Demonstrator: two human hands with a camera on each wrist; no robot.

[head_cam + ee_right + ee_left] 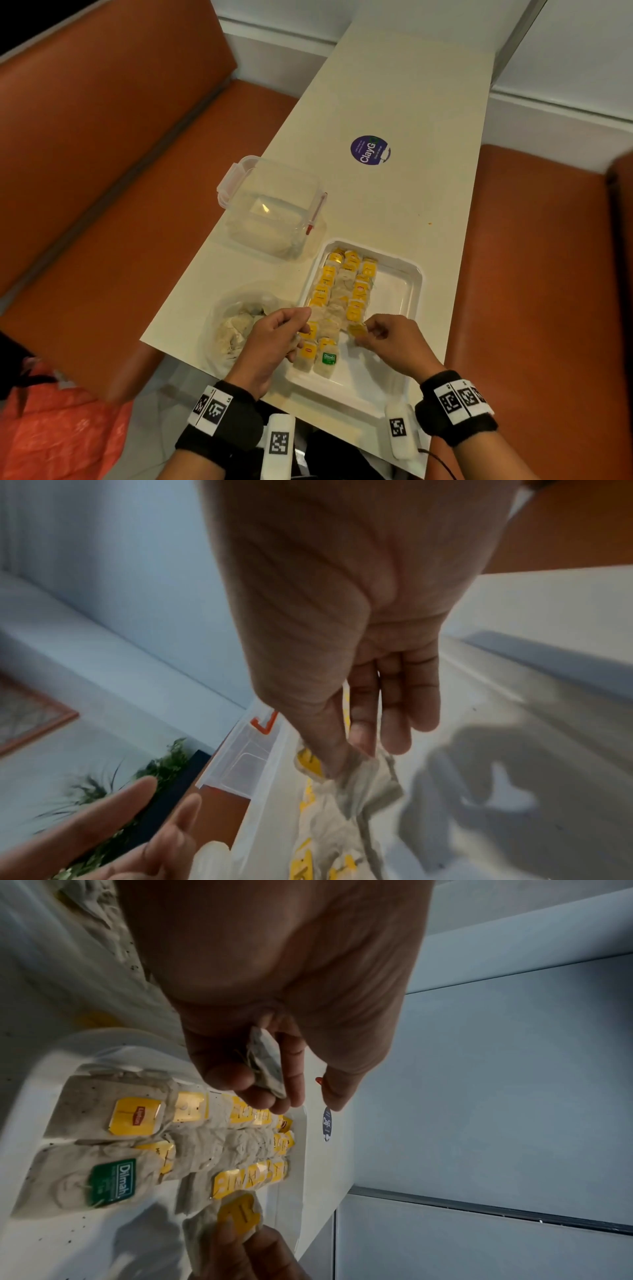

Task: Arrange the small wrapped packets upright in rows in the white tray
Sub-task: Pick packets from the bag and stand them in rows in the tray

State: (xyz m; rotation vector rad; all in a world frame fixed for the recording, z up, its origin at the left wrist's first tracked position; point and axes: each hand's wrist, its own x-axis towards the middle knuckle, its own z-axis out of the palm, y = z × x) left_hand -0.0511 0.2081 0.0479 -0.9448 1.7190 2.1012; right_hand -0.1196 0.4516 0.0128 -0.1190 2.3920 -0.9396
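Observation:
The white tray [418, 286] holds three rows of tea-bag packets [342, 291], most with yellow tags and one with a green tag [329, 359] at the near end. My left hand [301, 330] hovers over the tray's near left side, fingers curled round a grey packet [267, 1066]. My right hand [364, 334] pinches a yellow-tagged packet [357, 329] between thumb and fingers at the near end of the right row. In the right wrist view that packet [368, 777] hangs crumpled below my fingertips [334, 761]. The tray's right half is bare.
A clear plastic bag [233, 329] of loose packets lies left of the tray. A clear lidded box [270, 212] stands behind it. A purple sticker [370, 150] marks the cream table [394, 85]. Orange bench seats [102, 171] flank the table.

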